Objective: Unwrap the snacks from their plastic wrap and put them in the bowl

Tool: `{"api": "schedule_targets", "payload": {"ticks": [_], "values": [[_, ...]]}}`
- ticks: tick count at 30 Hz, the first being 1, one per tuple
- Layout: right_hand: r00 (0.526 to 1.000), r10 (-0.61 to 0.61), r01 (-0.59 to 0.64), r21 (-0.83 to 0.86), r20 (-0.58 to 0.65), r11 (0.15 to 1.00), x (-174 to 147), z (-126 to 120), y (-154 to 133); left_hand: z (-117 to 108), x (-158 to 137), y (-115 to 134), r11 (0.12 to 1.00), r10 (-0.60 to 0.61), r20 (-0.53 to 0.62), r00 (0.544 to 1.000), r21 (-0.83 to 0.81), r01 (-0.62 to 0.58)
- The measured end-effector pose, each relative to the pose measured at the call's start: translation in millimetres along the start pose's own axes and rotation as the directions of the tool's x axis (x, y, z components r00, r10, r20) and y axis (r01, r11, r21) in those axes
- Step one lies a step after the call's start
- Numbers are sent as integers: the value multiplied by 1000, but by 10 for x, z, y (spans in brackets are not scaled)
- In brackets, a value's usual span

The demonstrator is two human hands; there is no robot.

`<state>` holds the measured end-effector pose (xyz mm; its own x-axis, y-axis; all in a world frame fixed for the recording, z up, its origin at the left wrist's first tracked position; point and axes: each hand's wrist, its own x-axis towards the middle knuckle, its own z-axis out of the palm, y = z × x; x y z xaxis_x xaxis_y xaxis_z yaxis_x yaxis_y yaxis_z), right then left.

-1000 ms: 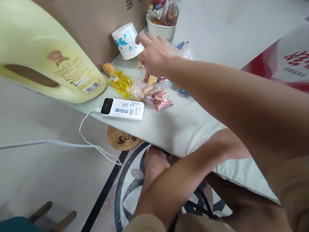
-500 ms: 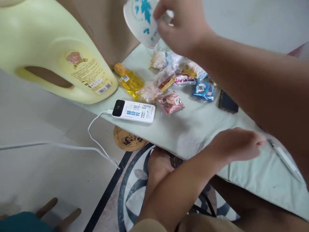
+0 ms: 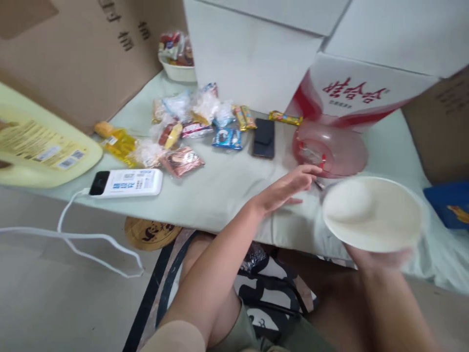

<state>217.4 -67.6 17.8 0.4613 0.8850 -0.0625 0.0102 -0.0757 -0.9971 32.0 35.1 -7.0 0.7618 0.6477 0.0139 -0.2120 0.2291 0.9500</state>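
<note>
A white bowl sits in my right hand, which grips it from below at the near side. The bowl is tipped so its bare inside faces me, and its edge is slightly blurred. My left hand hovers over the cloth with fingers stretched out and holding nothing I can see. Its fingertips are close to a translucent pink plastic bowl, which has small red-ended items at its left side. Left of that lies a black phone. Several wrapped snacks are scattered farther left.
At the left edge stand a yellow jug and a corded white power bank. A snack-filled white tub is at the back. White cartons and a red-and-white box line the rear. A blue packet lies right.
My right hand has carried the bowl from the upper middle down to the right and turned its inside toward me. My left hand's fingers have stretched out. The view has swung right.
</note>
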Motion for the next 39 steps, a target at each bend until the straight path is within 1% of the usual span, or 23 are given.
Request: {"api": "schedule_targets", "payload": {"ticks": [1, 2, 3, 4, 5, 7, 9, 11, 13, 15, 16, 18, 19, 21, 22, 23, 24, 26, 27, 29, 31, 35, 39], "values": [[999, 16, -12, 94, -47, 995, -10, -130, 123, 81, 65, -49, 999, 10, 73, 997, -48, -6], [996, 34, -18, 194, -78, 981, -4, -250, 234, 165, 129, -103, 997, 31, 98, 995, -67, -25], [995, 51, -24, 282, -89, 959, 18, -360, 328, 246, 189, -160, 997, 55, 83, 995, -62, -50], [994, 64, -30, 343, -87, 939, 49, -462, 404, 322, 246, -218, 996, 79, 42, 996, -35, -77], [995, 64, -29, 370, -81, 929, 84, -554, 459, 388, 298, -274, 995, 96, -6, 995, 11, -96], [997, 18, 5, 320, -68, 948, 147, -710, 518, 488, 383, -364, 985, 103, -82, 991, 146, -91], [999, -30, 33, 172, -21, 985, 177, -828, 527, 552, 443, -421, 961, 84, -119, 989, 271, -48], [999, -40, 39, 9, 36, 999, 174, -910, 512, 587, 491, -451, 948, 39, -97, 994, 320, -6], [999, -21, 23, -59, 48, 998, 155, -960, 491, 604, 541, -471, 951, -1, -36, 999, 308, 12], [1000, -18, 16, -105, -13, 994, 141, -980, 468, 613, 596, -492, 954, -7, 1, 1000, 298, 6], [998, -17, 8, -151, -58, 989, 139, -983, 458, 617, 623, -502, 952, 8, -9, 1000, 307, -4], [988, 5, -39, -217, -151, 975, 155, -982, 442, 624, 660, -512, 928, 84, -98, 992, 370, -42], [982, 30, -68, -198, -188, 978, 172, -985, 437, 626, 666, -511, 906, 150, -169, 974, 418, -67], [963, 83, -99, -48, -256, 994, 230, -1004, 435, 617, 647, -491, 855, 287, -312, 906, 510, -95], [948, 103, -93, 45, -302, 995, 268, -1021, 435, 604, 623, -474, 836, 331, -363, 871, 540, -93], [928, 119, -78, 126, -354, 989, 309, -1040, 435, 585, 591, -455, 827, 352, -398, 847, 556, -83], [904, 131, -57, 189, -407, 980, 352, -1058, 432, 562, 555, -435, 824, 353, -417, 838, 563, -67], [869, 151, -12, 285, -471, 958, 426, -1077, 421, 504, 477, -398, 822, 326, -428, 843, 569, -29], [865, 159, 6, 328, -475, 945, 453, -1072, 414, 474, 440, -383, 818, 316, -428, 847, 574, -14], [876, 171, 26, 400, -450, 916, 479, -1032, 405, 418, 372, -357, 812, 310, -432, 847, 584, 1], [891, 186, 14, 433, -414, 901, 477, -969, 413, 372, 314, -336, 807, 321, -443, 837, 590, 2], [909, 160, -3, 380, -384, 925, 464, -856, 466, 296, 218, -290, 796, 357, -452, 818, 606, -12], [915, 44, 67, 256, -402, 964, 380, -775, 460, 242, 106, -186, 715, 406, -393, 825, 699, -19]]}}
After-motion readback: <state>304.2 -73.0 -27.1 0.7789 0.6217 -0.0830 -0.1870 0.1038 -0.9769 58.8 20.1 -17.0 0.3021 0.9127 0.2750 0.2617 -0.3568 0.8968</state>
